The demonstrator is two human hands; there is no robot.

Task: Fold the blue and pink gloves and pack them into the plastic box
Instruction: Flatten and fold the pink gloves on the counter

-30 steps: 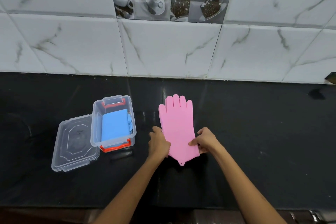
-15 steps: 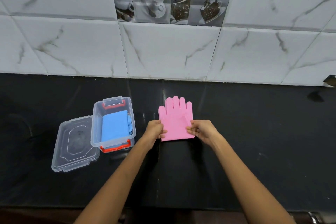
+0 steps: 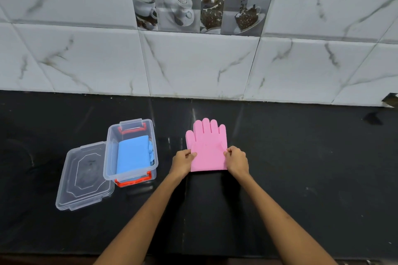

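Left hand (image 3: 183,162): pinches left edge of folded pink glove (image 3: 207,146).
Right hand (image 3: 237,161): pinches its right edge.
Writing: none legible.

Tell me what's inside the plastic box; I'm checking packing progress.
The plastic box holds a folded blue glove. Anything beneath the glove is covered.

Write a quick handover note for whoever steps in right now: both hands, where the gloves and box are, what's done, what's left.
Left hand pinches the left edge of the pink glove; right hand pinches its right edge.
Pink glove lies on the black counter, cuff folded up over the palm, finger end toward the wall.
Blue glove is folded inside the open plastic box; the lid lies to the box's left.
Left: finish folding the pink glove and pack it in the box.
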